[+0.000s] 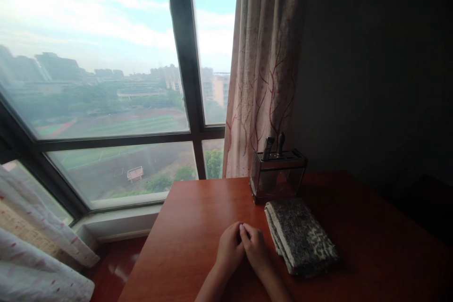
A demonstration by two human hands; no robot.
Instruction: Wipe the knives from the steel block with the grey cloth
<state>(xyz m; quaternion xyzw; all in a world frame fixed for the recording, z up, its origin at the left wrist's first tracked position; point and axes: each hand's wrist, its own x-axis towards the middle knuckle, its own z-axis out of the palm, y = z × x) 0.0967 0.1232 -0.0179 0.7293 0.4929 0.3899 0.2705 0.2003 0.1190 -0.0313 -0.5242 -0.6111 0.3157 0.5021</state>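
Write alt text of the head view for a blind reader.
A person's left hand and right hand are held together at a reddish table, beside a folded, mottled cloth. Behind the cloth stands a holder with two handles sticking up; a window overlooks a sports field.

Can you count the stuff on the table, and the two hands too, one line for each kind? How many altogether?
Left hand and right hand: 2
Folded cloth: 1
Stand: 1
Handles poking up from the stand: 2
Total: 6
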